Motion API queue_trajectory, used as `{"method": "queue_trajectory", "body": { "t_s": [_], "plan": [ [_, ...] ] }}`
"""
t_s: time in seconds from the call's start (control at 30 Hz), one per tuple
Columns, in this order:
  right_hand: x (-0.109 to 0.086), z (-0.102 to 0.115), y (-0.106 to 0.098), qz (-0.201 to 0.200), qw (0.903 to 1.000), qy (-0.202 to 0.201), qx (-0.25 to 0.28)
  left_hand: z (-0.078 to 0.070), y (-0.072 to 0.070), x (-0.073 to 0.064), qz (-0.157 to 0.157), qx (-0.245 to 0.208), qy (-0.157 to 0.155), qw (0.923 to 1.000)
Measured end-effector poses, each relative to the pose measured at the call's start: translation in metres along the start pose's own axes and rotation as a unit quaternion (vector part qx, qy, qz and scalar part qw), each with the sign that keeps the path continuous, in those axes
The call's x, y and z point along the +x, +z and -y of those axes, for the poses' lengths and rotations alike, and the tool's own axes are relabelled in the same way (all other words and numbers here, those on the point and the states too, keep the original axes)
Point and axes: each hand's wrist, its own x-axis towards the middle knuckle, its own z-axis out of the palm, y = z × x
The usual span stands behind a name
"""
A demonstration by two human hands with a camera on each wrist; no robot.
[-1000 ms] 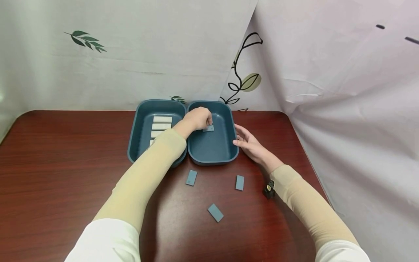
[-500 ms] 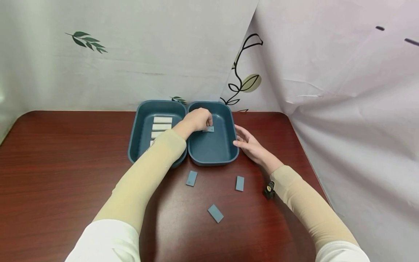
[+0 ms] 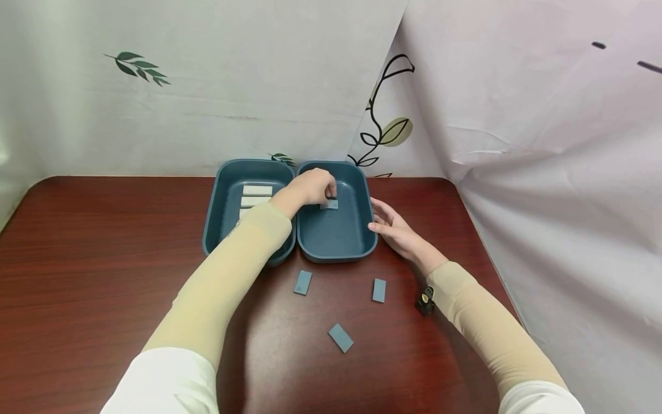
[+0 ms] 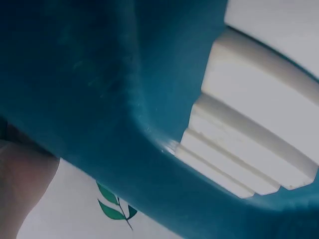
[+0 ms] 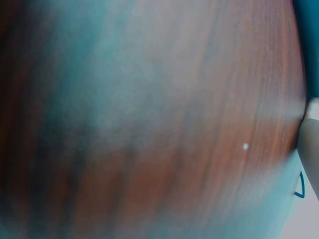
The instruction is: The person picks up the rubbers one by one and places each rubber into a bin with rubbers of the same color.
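Note:
Two dark teal trays stand side by side at the back of the table. My left hand [image 3: 316, 188] reaches over the right tray [image 3: 338, 248] and pinches a small grey-blue tile [image 3: 329, 203] just above its floor. The left tray [image 3: 219, 198] holds several white blocks [image 3: 257, 190], which fill the left wrist view as white blocks [image 4: 249, 144] behind the tray's rim. My right hand [image 3: 389, 225] rests with straight fingers against the right tray's outer right wall. Three more grey-blue tiles lie on the table in front: one tile [image 3: 303, 282], another tile [image 3: 379, 290], and a third tile [image 3: 341, 337].
A small black object [image 3: 425, 302] sits by my right forearm. The dark red wooden table [image 3: 103, 247] ends at a white leaf-printed cloth backdrop [image 3: 207, 86] behind and to the right. The right wrist view is a blur of table top [image 5: 149, 124].
Almost nothing has moved. My left hand keeps the tile in the right tray and my right hand stays at the tray's side.

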Motion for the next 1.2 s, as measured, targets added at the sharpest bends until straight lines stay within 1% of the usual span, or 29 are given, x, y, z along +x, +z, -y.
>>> {"method": "queue_trajectory", "body": {
  "t_s": [0.2,0.33,0.53,0.73,0.9,1.03,1.2],
  "plan": [
    [0.000,0.001,0.001,0.000,1.0000,0.005,0.000,-0.001,-0.008,-0.008,-0.004,-0.015,0.019,0.9997],
    [-0.001,0.001,0.001,-0.002,1.0000,0.005,0.000,-0.003,-0.013,-0.017,-0.009,-0.031,0.038,0.9988],
    [0.000,0.000,0.001,0.001,1.0000,0.001,-0.003,-0.008,-0.020,-0.035,-0.025,-0.062,0.061,0.9959],
    [0.000,-0.001,0.000,0.000,1.0000,0.001,-0.002,-0.013,-0.026,-0.054,-0.054,-0.084,0.092,0.9908],
    [0.001,0.000,0.001,-0.004,1.0000,0.002,-0.005,-0.018,-0.032,-0.073,-0.075,-0.086,0.114,0.9869],
    [0.001,0.000,0.002,-0.006,1.0000,0.002,-0.005,-0.021,-0.032,-0.088,-0.089,-0.093,0.127,0.9835],
    [0.001,0.000,0.002,-0.006,1.0000,0.001,-0.003,-0.022,-0.025,-0.106,-0.103,-0.117,0.138,0.9781]
  ]
}}
